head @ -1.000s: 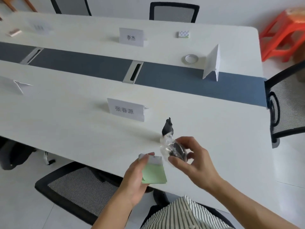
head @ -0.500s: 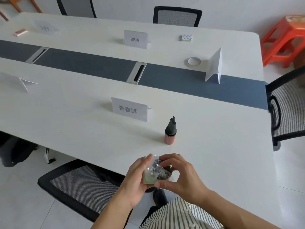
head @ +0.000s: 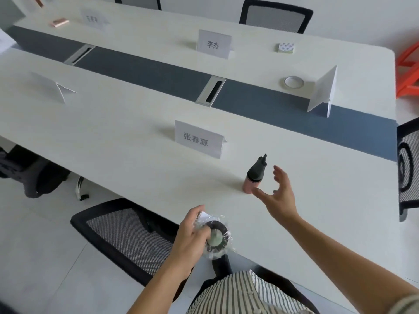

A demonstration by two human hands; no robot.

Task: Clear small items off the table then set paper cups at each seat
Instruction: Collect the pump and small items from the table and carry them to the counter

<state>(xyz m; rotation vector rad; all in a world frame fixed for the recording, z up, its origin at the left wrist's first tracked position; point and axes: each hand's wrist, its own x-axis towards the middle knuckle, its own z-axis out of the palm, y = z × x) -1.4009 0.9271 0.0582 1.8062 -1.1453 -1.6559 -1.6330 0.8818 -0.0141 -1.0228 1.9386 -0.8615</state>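
Observation:
My left hand (head: 192,236) grips a black tape roll in clear wrap (head: 216,237) together with a small green-and-white pad, at the near edge of the white table (head: 118,141). My right hand (head: 277,196) is spread wide, fingers apart, just right of a small pink bottle with a black pointed cap (head: 255,175) that stands upright on the table; the hand is not touching it. Farther off lie a white tape roll (head: 294,82), a small patterned pad (head: 286,47) and a copper-coloured block (head: 59,22).
Name cards stand at the seats: one near (head: 198,139), one far (head: 214,43), a folded one at left (head: 54,88) and one at right (head: 323,91). A grey strip with cable slots (head: 210,91) runs down the table. Mesh chairs (head: 127,234) surround it; an orange stool (head: 408,66) stands at right.
My right hand has let go of the wrapped tape roll and moved up and right to beside the pink bottle. My left hand now holds the roll and pad alone.

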